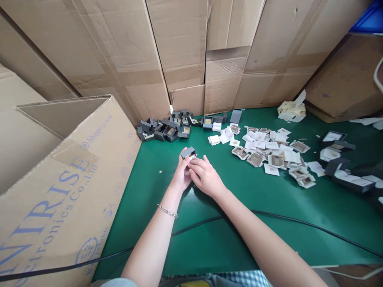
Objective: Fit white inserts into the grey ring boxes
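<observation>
Nearest, a black cable crosses the green table. Beyond it, the left hand grips a small dark box above the table; the right hand curls against its near side, its own hold hidden. Farther right lie white inserts; far left, more dark boxes.

Two hands are shown, one left hand and one right hand, between which one small grey box is held. At least ten dark boxes are counted at the rear; at least twenty white inserts, overlapped, cannot be counted exactly. One bracelet, one tissue pack and one black cable are included.
</observation>
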{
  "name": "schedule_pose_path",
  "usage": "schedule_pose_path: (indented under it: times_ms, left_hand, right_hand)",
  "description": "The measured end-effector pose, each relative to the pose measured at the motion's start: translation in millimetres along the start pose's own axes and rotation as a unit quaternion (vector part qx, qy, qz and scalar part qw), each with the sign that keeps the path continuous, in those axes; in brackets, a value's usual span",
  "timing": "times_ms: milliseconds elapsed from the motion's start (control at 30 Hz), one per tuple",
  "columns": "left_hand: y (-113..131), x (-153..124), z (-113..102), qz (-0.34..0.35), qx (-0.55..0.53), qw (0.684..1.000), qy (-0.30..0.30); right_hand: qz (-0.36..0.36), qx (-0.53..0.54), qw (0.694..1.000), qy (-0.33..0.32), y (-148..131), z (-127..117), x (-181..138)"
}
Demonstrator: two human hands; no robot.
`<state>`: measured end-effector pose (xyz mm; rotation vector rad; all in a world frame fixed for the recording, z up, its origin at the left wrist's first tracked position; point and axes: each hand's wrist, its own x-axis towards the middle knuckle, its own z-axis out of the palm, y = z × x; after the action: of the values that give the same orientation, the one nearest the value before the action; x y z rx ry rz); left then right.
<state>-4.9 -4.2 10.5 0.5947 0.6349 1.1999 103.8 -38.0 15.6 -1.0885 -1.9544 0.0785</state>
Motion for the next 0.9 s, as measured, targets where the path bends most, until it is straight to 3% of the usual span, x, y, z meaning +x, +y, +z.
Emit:
schedule_pose_path:
  times_ms: [100,200,267,333,400,467,633,900]
  left_hand:
    - [3.5,1.7,-0.2,-0.023,0.028,0.999,0.011]
    - [0.0,3.7,1.1,-0.044,0.084,0.995,0.024]
    - [-4.6,4.4,2.0,-0.061,0.121,0.991,0.02]
    - [-8.5,4.2,2.8,-0.069,0.151,0.986,0.021]
    - [-10.6,3.3,3.5,-0.074,0.174,0.982,0.028]
    - [-11.4,2.3,3.7,-0.077,0.186,0.979,0.027]
    - [-14.3,1.8,3.0,-0.065,0.218,0.974,0.007]
    - [-13.2,-2.0,17.8,-0.075,0.198,0.976,0.047]
  right_hand:
    - [0.069,0.112,0.988,0.082,-0.5,-9.3,0.7]
    - [0.155,0.114,0.967,0.166,4.6,-21.4,3.7]
    - [0.192,0.06,0.973,0.114,11.0,-28.8,5.7]
    - [0.213,-0.015,0.977,-0.016,17.5,-34.2,6.8]
    - [0.209,-0.097,0.962,-0.147,21.9,-37.2,7.2]
    - [0.184,-0.17,0.944,-0.216,23.5,-38.0,7.1]
    - [0.133,-0.244,0.93,-0.24,23.9,-34.7,5.7]
    - [0.115,-0.243,0.95,-0.16,25.5,-22.4,1.2]
